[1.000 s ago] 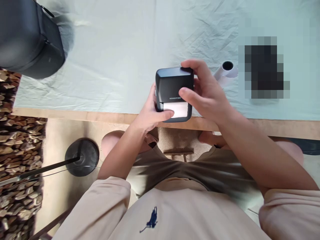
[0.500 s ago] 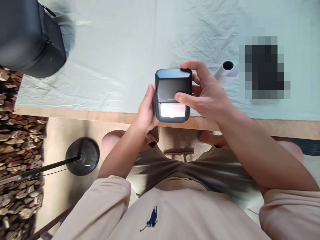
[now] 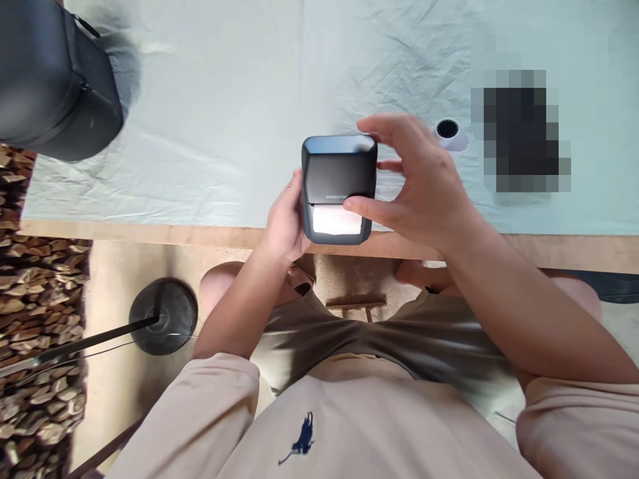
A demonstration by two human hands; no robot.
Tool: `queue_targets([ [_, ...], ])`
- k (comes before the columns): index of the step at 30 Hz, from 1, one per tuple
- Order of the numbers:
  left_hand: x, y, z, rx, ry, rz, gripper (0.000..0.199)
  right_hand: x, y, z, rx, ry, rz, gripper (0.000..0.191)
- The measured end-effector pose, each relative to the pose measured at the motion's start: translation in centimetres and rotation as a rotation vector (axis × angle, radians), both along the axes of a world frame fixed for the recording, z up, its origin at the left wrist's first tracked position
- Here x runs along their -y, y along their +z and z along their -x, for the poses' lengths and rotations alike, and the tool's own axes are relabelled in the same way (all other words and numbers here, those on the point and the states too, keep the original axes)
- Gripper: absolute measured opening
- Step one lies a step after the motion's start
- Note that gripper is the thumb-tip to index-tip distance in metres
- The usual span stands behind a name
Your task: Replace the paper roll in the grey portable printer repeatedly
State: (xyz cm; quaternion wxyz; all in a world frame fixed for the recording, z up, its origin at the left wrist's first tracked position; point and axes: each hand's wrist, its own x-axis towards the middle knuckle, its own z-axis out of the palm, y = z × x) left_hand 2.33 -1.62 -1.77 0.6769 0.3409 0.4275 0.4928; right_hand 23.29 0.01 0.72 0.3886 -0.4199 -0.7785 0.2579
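Note:
A small black label printer (image 3: 339, 176), with a white strip of paper (image 3: 335, 221) at its lower front, is held just above the table's front edge. My left hand (image 3: 287, 216) wraps its left side from beneath, fingers mostly hidden behind it. My right hand (image 3: 424, 173) is at the right side. Its thumb lies on the front by the paper slot, another finger reaches the right edge, and the forefinger is raised over the top corner. The lettering above the slot is too small to read.
A pale green cloth (image 3: 224, 120) covers the table. On it are a black zipped case (image 3: 54, 80) at left, a white roll with a dark core (image 3: 448, 130), and a blurred-out dark object (image 3: 524, 130) at right. A round black stand base (image 3: 164, 326) and stacked firewood (image 3: 40, 293) lie left below.
The printer has shifted slightly left with my left hand. My right hand has drawn a little off it, its forefinger rising from the top edge and its thumb still on the front.

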Motion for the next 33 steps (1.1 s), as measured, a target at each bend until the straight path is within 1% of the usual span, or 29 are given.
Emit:
queue_targets([
  [1, 0.0, 0.1, -0.1, 0.007, -0.013, -0.023, 0.061, 0.2, 0.5, 0.1, 0.014, -0.048, -0.025, 0.067],
  [4, 0.1, 0.2, -0.1, 0.000, -0.088, -0.084, 0.072, 0.8, 2.2, 0.5, 0.014, -0.192, -0.079, 0.037],
  [6, 0.3, -0.1, 0.1, -0.041, -0.109, -0.075, 0.070, 1.2, 3.0, 0.8, -0.029, -0.260, -0.116, 0.031],
  [8, 0.5, -0.4, 0.4, -0.085, -0.080, -0.049, 0.065, 1.4, 3.3, 0.9, -0.102, -0.260, -0.164, 0.024],
  [11, 0.5, -0.7, 0.5, -0.078, -0.055, -0.004, 0.062, 1.4, 3.1, 0.9, -0.249, -0.161, -0.195, 0.011],
  [13, 0.4, -0.7, 0.5, -0.029, -0.086, 0.011, 0.066, 1.3, 2.8, 0.9, -0.321, -0.110, -0.183, 0.011],
  [16, 0.3, -0.7, 0.5, -0.005, -0.130, -0.009, 0.067, 1.0, 2.5, 0.9, -0.323, -0.093, -0.220, 0.021],
  [18, 0.3, -0.8, 0.5, -0.020, -0.126, -0.024, 0.065, 0.9, 2.4, 0.8, -0.213, -0.098, -0.241, 0.020],
  [20, 0.5, -0.7, 0.4, -0.036, -0.101, -0.024, 0.062, 0.8, 2.4, 0.7, -0.032, -0.096, -0.226, 0.011],
  [23, 0.7, -0.5, 0.3, -0.080, -0.081, -0.037, 0.063, 0.9, 2.2, 0.6, 0.212, -0.078, -0.235, 0.017],
  [25, 0.9, -0.3, 0.3, -0.096, -0.113, -0.056, 0.065, 1.0, 1.9, 0.5, 0.307, -0.091, -0.207, 0.015],
  [27, 1.0, -0.1, 0.3, -0.095, -0.162, -0.076, 0.064, 1.2, 1.3, 0.4, 0.323, -0.114, -0.141, 0.007],
  [28, 1.0, 0.0, 0.3, -0.094, -0.185, -0.084, 0.063, 1.3, 0.9, 0.3, 0.311, -0.120, -0.107, 0.008],
  [29, 1.0, 0.1, 0.3, -0.095, -0.202, -0.090, 0.062, 1.3, 0.5, 0.2, 0.289, -0.126, -0.093, 0.011],
  [31, 1.0, 0.1, 0.3, -0.103, -0.222, -0.092, 0.062, 1.2, -0.2, 0.0, 0.255, -0.144, -0.112, 0.017],
  [33, 1.0, 0.1, 0.3, -0.114, -0.210, -0.086, 0.065, 1.0, -0.6, -0.2, 0.265, -0.166, -0.121, 0.020],
])
